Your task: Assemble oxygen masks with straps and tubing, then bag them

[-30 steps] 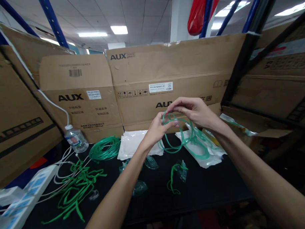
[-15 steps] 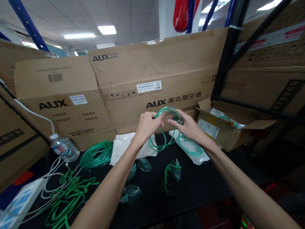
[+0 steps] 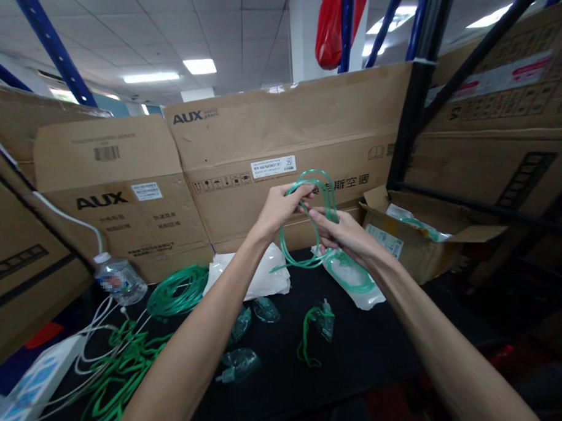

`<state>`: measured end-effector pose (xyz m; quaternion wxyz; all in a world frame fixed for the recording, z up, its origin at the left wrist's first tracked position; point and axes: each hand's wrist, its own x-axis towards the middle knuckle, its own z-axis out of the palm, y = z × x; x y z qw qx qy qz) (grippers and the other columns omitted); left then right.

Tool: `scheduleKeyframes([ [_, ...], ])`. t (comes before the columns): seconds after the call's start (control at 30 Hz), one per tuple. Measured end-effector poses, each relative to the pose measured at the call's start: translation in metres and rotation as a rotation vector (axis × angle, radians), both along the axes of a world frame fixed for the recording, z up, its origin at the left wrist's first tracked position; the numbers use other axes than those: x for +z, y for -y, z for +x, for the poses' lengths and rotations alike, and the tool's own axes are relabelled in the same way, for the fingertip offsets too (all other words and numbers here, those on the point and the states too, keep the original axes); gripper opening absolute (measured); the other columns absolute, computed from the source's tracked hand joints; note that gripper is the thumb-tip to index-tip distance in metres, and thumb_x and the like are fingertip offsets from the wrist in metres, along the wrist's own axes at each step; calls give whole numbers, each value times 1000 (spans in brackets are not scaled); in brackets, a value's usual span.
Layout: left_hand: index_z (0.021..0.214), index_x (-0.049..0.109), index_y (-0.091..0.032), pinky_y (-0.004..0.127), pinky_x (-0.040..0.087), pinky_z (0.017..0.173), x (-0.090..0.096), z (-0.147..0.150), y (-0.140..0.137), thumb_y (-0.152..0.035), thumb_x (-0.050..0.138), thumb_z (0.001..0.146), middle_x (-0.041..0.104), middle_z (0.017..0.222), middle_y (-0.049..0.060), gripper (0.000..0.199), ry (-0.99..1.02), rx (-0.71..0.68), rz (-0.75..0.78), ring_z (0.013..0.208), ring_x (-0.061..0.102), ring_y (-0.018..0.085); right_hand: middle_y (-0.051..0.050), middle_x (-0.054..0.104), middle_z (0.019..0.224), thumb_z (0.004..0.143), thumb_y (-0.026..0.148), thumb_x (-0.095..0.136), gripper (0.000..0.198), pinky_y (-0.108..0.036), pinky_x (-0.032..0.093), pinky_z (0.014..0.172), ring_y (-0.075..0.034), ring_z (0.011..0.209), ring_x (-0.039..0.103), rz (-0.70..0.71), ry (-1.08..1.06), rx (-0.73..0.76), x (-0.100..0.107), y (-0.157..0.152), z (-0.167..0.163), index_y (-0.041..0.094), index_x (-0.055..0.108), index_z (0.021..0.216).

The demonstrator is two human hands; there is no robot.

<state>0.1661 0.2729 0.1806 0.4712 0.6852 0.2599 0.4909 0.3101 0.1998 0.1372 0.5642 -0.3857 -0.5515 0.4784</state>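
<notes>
Both hands hold a loose coil of clear green tubing (image 3: 300,262) above the black table. My left hand (image 3: 281,207) pinches the upper left of the loops between thumb and fingers. My right hand (image 3: 341,233) is closed round the coil's right side, its thumb pressed on the tube. A tube end hangs free at the lower left. Under the hands lies a green-strapped mask (image 3: 325,322); further left are several clear green masks (image 3: 242,362). Behind my right wrist, a white packet (image 3: 367,298) carries more green tubing.
Coiled green tubing (image 3: 177,291), green straps (image 3: 125,369) and a plastic bottle (image 3: 120,280) are on the left, beside a power strip (image 3: 33,391). White plastic bags (image 3: 274,269) lie in the middle. An opened carton (image 3: 416,255) stands right; large cardboard boxes (image 3: 232,132) wall the back.
The tubing loops have risen slightly and now stand taller and narrower. My right hand has turned and closed on the coil's side. The view has tilted up a little.
</notes>
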Motion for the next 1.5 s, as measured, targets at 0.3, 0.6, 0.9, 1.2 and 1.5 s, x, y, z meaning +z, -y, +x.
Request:
scheduleKeyframes([
  [0.3, 112, 76, -19, 35, 48, 102, -6, -17, 22, -30, 87, 75, 76, 121, 9, 40, 115, -38, -165, 119, 65, 25, 2, 59, 68, 76, 61, 83, 54, -22, 50, 54, -10, 59, 57, 47, -105, -20, 11, 3, 10, 20, 52, 62],
  [0.6, 113, 65, 1, 48, 62, 76, -117, -48, 95, -70, 36, 99, 72, 110, 32, 78, 92, 16, -890, 89, 76, 35, 12, 32, 49, 80, 56, 83, 51, -19, 43, 39, -5, 39, 26, 42, -252, -49, 23, 35, 6, 23, 47, 66],
  [0.9, 112, 71, -13, 16, 33, 44, -132, -33, 85, -34, 56, 99, 63, 79, 0, 29, 239, -40, -815, 45, 38, 5, 16, 29, 49, 86, 57, 76, 44, -9, 18, 27, -3, 39, 9, -372, -159, 20, -37, 96, 2, 25, 47, 79],
  [1.2, 85, 80, -13, 24, 23, 51, -148, -67, 118, -87, 41, 85, 59, 61, 2, 83, -26, -139, -666, 55, 37, 12, 14, 30, 56, 87, 80, 53, 55, -11, 14, 34, -5, 46, 9, -559, -127, 146, -84, 94, -11, 27, 50, 98],
  [1.5, 75, 52, -21, 22, 32, 55, -173, -76, 130, -81, 67, 74, 31, 58, -11, 62, 138, -11, -798, 55, 32, 9, 7, 47, 73, 66, 73, 83, 85, -17, 22, 45, -6, 53, 28, -386, -83, 240, -104, 93, -9, 26, 61, 133],
])
